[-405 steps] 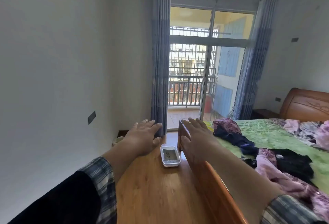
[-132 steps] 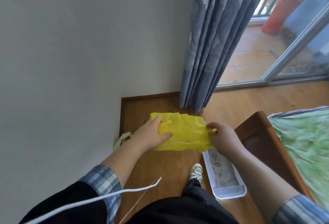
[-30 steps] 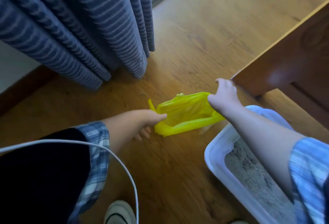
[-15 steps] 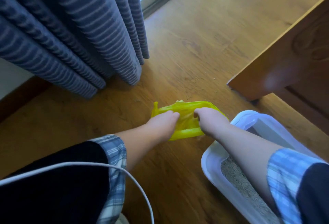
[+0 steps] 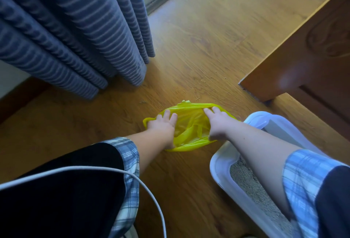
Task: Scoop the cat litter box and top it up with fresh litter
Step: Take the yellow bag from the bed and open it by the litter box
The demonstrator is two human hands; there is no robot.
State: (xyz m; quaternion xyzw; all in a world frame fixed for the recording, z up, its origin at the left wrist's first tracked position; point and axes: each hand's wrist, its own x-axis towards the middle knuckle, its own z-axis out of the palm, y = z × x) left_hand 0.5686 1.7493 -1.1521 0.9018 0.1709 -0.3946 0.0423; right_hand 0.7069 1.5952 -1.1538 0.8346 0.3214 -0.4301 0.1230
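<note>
The task is at its start. The bag [image 5: 191, 126] lies on the floor [image 5: 198, 48], just beside the far end of the litter box [image 5: 219, 162], with its mouth spread wide. Both hands are in that mouth: the left hand [image 5: 162, 124] presses on the near-left side, the right hand [image 5: 217, 122] reaches to the far rim. The fingers of both look straight and spread apart, pushing the plastic outward rather than clamped on it; the thumbs are hidden.

The box sits at lower right by the bed frame [image 5: 303, 58], partly under the right forearm, and the litter [image 5: 244, 177] in it looks undisturbed. No scoop and no fresh litter are in view. So I judge only the waste bag is being readied; scooping and topping up are both left.
</note>
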